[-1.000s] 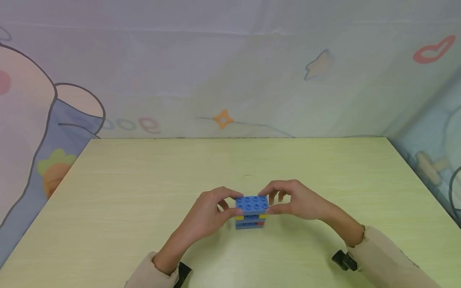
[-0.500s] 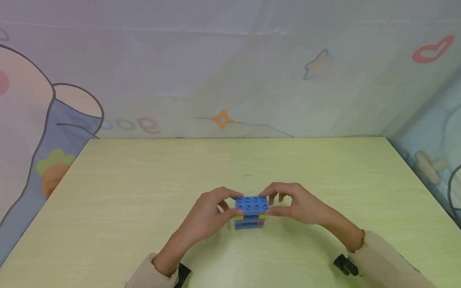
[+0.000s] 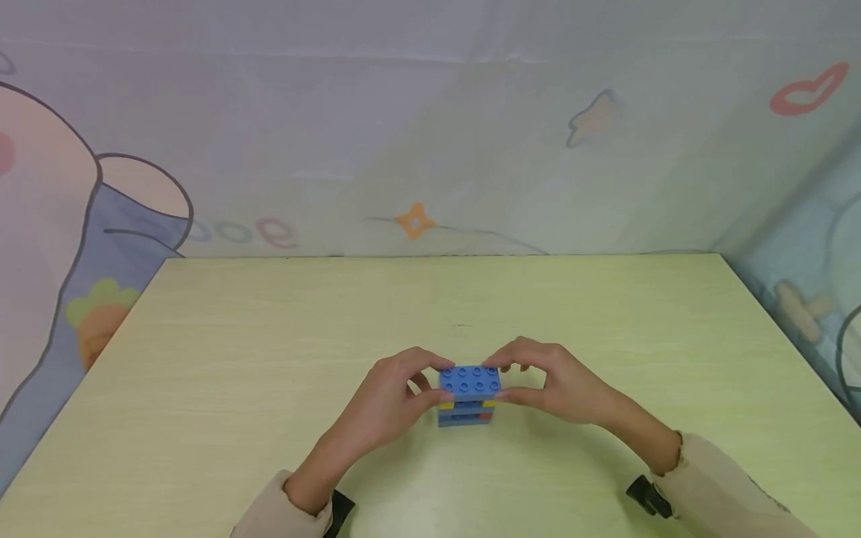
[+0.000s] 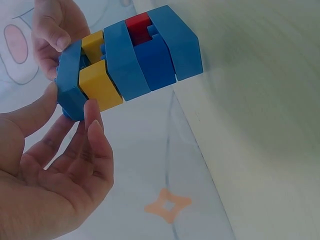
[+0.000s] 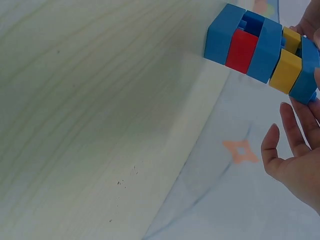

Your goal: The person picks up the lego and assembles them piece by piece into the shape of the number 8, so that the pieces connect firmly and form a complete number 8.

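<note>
A tower of toy building bricks stands near the middle of the table, topped by a long blue brick (image 3: 471, 380) with studs up. My left hand (image 3: 386, 396) pinches that top brick's left end between thumb and forefinger. At the other end, thumb and forefinger of my right hand (image 3: 568, 381) pinch it too. Under it in the left wrist view sit two yellow bricks (image 4: 101, 82) with a gap between them, then a blue brick (image 4: 126, 62). Lower down come a red brick (image 5: 242, 51) and a darker blue brick (image 4: 156, 64), above the blue bottom brick (image 4: 177, 44).
The tower rests on a pale wooden table (image 3: 269, 336). Behind the table's far edge hangs a printed cloth (image 3: 377, 134) with cartoon figures. A black cable (image 3: 844, 359) shows at the far right. Wrist-worn black devices sit by both sleeves (image 3: 726, 486).
My right hand and wrist have lowered slightly, and its curled lower fingers show less behind the forefinger. The left hand and the tower stay in place.
</note>
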Demonstrator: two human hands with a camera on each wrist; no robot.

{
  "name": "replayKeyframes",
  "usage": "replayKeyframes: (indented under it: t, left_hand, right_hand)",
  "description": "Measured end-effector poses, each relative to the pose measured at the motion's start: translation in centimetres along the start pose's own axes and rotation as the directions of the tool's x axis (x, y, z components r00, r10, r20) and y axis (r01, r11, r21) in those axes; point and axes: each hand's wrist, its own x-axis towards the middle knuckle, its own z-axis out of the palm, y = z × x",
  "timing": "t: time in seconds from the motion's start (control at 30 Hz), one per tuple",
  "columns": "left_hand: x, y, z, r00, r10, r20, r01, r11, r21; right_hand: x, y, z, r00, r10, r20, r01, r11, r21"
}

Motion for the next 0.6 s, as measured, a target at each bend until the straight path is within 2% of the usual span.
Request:
replayKeyframes:
  t: [0.27,0.6]
  left_hand:
    - [-0.07,-0.01,0.00,1.000,-0.002,-0.002,0.002,1.000,-0.002]
    - [-0.37,-0.26,0.01,1.000,0.016,0.010,-0.016,1.000,-0.025]
  right_hand:
    - [0.05,-0.18,0.28,0.995,-0.086,-0.044,0.084,0.996,-0.037]
    - [-0.59,-0.08,0.74,0.998,-0.017,-0.058,0.015,0.999,-0.034]
